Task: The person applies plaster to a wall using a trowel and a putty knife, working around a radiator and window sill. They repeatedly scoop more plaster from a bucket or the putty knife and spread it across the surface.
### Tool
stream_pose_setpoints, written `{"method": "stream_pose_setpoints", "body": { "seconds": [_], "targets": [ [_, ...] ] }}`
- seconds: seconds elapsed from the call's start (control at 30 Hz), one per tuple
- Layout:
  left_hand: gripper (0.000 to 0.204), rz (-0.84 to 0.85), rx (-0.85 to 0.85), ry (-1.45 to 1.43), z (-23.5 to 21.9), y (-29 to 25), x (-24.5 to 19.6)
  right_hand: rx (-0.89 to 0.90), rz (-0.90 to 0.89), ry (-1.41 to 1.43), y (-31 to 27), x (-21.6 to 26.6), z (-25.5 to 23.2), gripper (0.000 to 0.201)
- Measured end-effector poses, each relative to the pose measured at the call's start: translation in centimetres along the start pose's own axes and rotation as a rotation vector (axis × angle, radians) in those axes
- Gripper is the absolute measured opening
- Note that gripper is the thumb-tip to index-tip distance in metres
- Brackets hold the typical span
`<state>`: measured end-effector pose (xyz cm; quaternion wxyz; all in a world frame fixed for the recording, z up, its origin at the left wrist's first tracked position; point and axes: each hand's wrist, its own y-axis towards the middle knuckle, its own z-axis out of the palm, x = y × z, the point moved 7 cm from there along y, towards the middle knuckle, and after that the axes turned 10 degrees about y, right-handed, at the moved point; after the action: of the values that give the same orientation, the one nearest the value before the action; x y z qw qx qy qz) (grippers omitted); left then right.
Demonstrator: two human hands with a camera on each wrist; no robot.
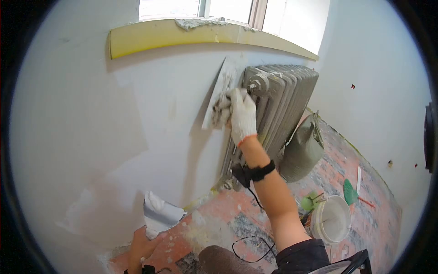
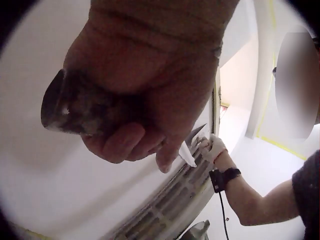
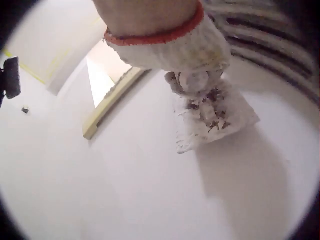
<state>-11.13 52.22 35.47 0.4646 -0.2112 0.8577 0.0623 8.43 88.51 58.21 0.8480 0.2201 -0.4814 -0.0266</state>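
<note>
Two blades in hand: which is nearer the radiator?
The flat blade in the gloved right hand, raised beside the radiator. The other blade, in the bare left hand, is down low and carries white paste.

- Ahead of you, a smooth white wall (image 1: 169,91) stands below a bright window (image 1: 230,8) and long yellow ledge (image 1: 164,39).
- Against it, a ribbed grey metal radiator (image 1: 287,98).
- Below you, a blotchy pink-and-grey floor (image 1: 216,219).

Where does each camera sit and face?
Head: on the head, facing down at both arms, the bare left hand and gloved right hand.
Left wrist: on that wrist, facing past its hand and up toward the right arm.
Right wrist: on that wrist, facing the trowel and wall; hand close up.
All share trowel and radiator.
</note>
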Motion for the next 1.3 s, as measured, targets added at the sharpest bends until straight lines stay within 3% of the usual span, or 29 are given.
{"method": "stream_pose_setpoints", "body": {
  "seconds": [0.07,0.2,0.23,0.3,0.37,0.4,0.47,0.5,0.57,0.7,0.77,0.83,0.9,0.93,0.97,1.03,1.1,1.17,1.2,1.23,1.3],
  "targets": [
    [0.041,0.028,0.02,0.019,-0.2,-0.2,-0.1,-0.018,0.054,0.054,0.7,2.5,1.5,0.029],
    [0.041,0.065,0.023,-0.038,-0.5,-0.5,-0.8,-0.015,0.166,0.075,-0.5,2.0,3.5,0.031],
    [0.04,0.091,0.011,-0.056,-0.5,-0.6,-0.6,-0.012,0.081,0.005,-2.3,1.3,3.9,0.03],
    [0.037,0.096,0.038,-0.067,-1.0,-0.9,-1.6,0.011,0.146,-0.036,-5.8,-3.7,2.2,0.025],
    [0.035,0.092,0.067,-0.082,-1.2,-1.6,-1.3,0.158,0.211,-0.146,-9.9,-9.7,-1.3,0.031],
    [0.033,0.109,0.074,-0.093,-1.2,-1.6,-0.9,0.195,0.144,-0.427,-12.0,-10.6,-3.4,0.042],
    [0.032,0.121,0.083,-0.109,-0.9,-1.7,-0.1,0.372,0.423,-0.934,-15.1,-11.3,-6.5,0.053],
    [0.031,0.097,0.106,-0.138,-0.7,-1.9,0.4,0.37,0.428,-0.935,-16.3,-10.8,-7.7,0.053],
    [0.03,0.072,0.139,-0.166,-0.7,-2.4,0.7,0.547,0.312,-1.305,-18.5,-10.0,-9.1,0.055],
    [0.032,0.02,0.191,-0.22,-0.9,-3.5,-0.2,0.637,0.376,-1.325,-22.4,-5.7,-8.6,0.048],
    [0.033,-0.005,0.193,-0.225,-1.0,-3.6,0.1,0.537,0.203,-1.362,-23.2,-3.9,-8.7,0.046],
    [0.035,0.014,0.211,-0.238,-0.5,-3.1,0.8,0.468,0.247,-1.261,-24.0,-4.2,-9.5,0.046],
    [0.035,0.058,0.17,-0.212,-0.5,-2.8,0.4,0.268,0.276,-0.961,-24.0,-4.2,-10.4,0.048],
    [0.035,0.105,0.137,-0.182,-0.7,-3.1,0.0,0.175,0.502,-0.714,-24.8,-5.1,-10.9,0.042],
    [0.035,0.098,0.126,-0.178,-0.7,-3.3,-0.1,0.187,0.505,-0.706,-25.0,-5.0,-10.7,0.042],
    [0.035,-0.005,0.079,-0.195,-1.5,-3.5,-0.9,0.123,0.796,-0.245,-26.3,-6.9,-10.4,0.04],
    [0.035,0.017,-0.01,-0.133,-2.0,-3.5,-0.6,0.217,0.869,-0.235,-26.5,-9.5,-11.3,0.036],
    [0.036,0.018,-0.071,-0.071,-2.6,-3.0,-0.7,0.214,1.097,0.18,-28.6,-12.6,-11.8,0.036],
    [0.035,0.032,-0.16,-0.02,-3.3,-2.9,-1.1,0.002,1.255,0.445,-30.1,-13.7,-12.3,0.033],
    [0.035,0.033,-0.237,0.033,-3.8,-3.1,-1.4,-0.033,1.311,0.449,-30.9,-13.7,-12.7,0.033],
    [0.036,0.04,-0.323,0.124,-4.8,-3.0,-2.0,0.216,1.364,0.682,-32.3,-12.0,-10.6,0.033]
  ]
}}
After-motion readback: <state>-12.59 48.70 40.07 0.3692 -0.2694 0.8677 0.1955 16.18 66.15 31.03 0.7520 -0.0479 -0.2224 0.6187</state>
